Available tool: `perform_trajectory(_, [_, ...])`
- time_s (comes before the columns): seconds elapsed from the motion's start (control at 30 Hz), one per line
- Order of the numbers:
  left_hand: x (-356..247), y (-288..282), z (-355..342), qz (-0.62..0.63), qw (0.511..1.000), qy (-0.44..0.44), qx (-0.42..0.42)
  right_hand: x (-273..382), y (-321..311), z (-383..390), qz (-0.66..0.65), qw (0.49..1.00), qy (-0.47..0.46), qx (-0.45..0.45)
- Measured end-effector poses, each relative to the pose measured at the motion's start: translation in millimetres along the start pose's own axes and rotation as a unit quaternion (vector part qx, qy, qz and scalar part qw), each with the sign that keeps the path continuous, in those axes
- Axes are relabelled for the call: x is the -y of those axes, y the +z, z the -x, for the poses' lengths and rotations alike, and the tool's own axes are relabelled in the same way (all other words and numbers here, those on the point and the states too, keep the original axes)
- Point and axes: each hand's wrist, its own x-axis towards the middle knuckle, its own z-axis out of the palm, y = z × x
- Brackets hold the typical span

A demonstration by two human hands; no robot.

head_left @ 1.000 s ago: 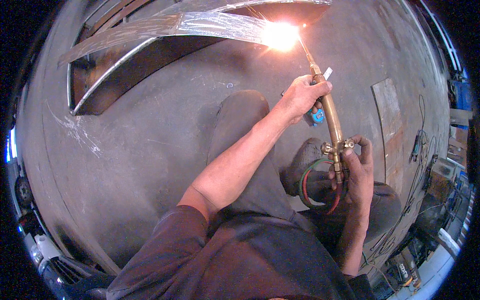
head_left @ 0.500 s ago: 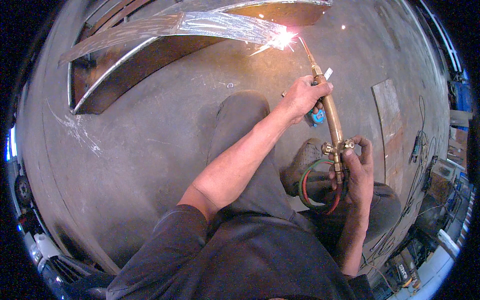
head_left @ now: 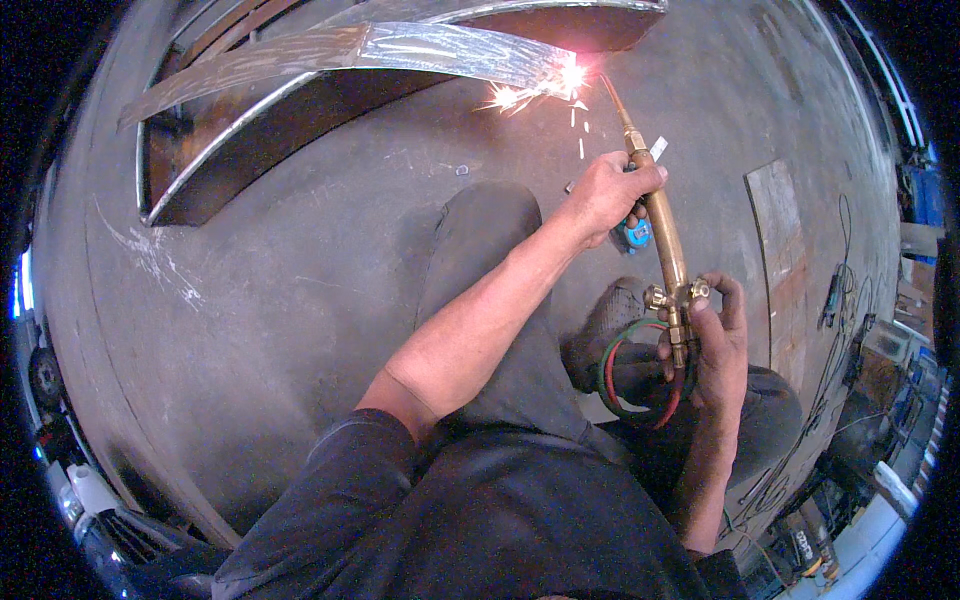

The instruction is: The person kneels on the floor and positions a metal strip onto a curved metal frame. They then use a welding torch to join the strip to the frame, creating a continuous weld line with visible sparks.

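My left hand (head_left: 612,190) wraps round the upper part of a brass gas torch (head_left: 664,235). Lower down, my right hand (head_left: 715,325) grips the torch's rear end by its valve knobs. The copper tip points up and left at the right end of a flat curved metal strip (head_left: 450,52), a little apart from it. A bright pink-white glow with sparks (head_left: 572,75) burns at that end, and more sparks fly to its lower left. Red and green hoses (head_left: 612,385) loop below the torch. The strip lies across a curved brown steel frame (head_left: 260,135).
A blue tape measure (head_left: 636,234) lies on the floor behind my left hand. To the right are a wooden board (head_left: 775,250) and dark cables (head_left: 835,300). My bent knee (head_left: 488,215) rises near the middle. Tools and a power tool (head_left: 808,545) line the right edge.
The glow at the strip's end has shrunk, and sparks now scatter to the lower left with bright streaks falling beneath. The torch and both hands have hardly moved.
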Motion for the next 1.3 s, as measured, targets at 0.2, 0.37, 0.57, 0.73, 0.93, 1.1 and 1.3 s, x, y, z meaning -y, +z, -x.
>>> perform_trajectory(0.2, [-1,-2,0,0.005,1.000,-0.004,0.006,0,2,0,-0.001,1.000,-0.005,0.005])
perform_trajectory(0.37, [-4,-2,3,-0.007,1.000,-0.006,-0.001,-1,1,0,-0.001,1.000,-0.005,0.003])
perform_trajectory(0.57, [-8,1,8,0.008,1.000,0.008,0.005,-7,-6,-3,-0.001,1.000,-0.021,0.015])
perform_trajectory(0.73, [-11,0,8,0.029,1.000,-0.006,0.000,-1,4,1,0.003,1.000,-0.007,-0.008])
perform_trajectory(0.93, [-6,-1,4,0.014,1.000,-0.013,0.009,1,5,3,0.004,1.000,0.008,-0.015])
perform_trajectory(1.1, [1,-2,0,0.022,1.000,-0.009,0.010,-1,4,2,-0.003,1.000,0.001,-0.005])
perform_trajectory(1.3, [3,-1,0,0.015,1.000,-0.001,0.000,-1,3,2,-0.027,1.000,0.009,0.000])
